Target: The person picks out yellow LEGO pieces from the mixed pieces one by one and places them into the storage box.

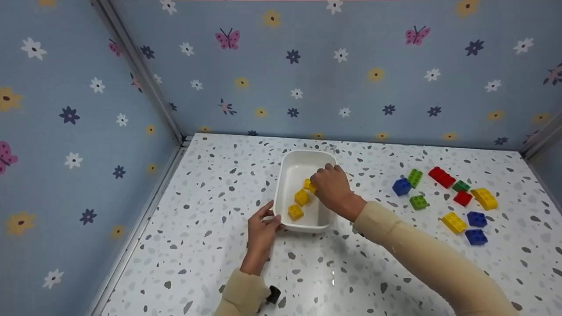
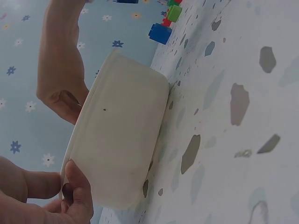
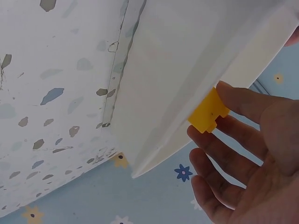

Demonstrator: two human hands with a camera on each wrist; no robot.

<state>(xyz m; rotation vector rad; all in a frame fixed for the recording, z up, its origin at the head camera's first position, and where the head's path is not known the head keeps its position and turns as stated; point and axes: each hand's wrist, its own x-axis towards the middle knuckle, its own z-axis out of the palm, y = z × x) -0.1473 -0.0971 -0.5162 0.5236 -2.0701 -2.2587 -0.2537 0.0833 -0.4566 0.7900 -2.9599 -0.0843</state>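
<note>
A white plastic tub (image 1: 293,172) stands on the speckled tabletop, its long side running away from me. My left hand (image 1: 262,230) grips the tub at its near left corner; in the left wrist view its thumb and fingers (image 2: 80,186) pinch the rim. Over the tub's right side is my right hand (image 1: 332,186). Its thumb and fingertips pinch a yellow toy brick (image 3: 208,111), held by the tub's wall in the right wrist view. Two more yellow bricks, a middle one (image 1: 301,197) and a nearer one (image 1: 295,212), lie on the tub's floor.
Loose toy bricks lie to the right: a blue brick (image 1: 401,187), green bricks (image 1: 415,177), a long red brick (image 1: 441,177), a curved yellow brick (image 1: 484,199), a flat yellow brick (image 1: 454,223) and more blue ones (image 1: 476,237). Flowered panels (image 1: 333,87) enclose the table's back and left.
</note>
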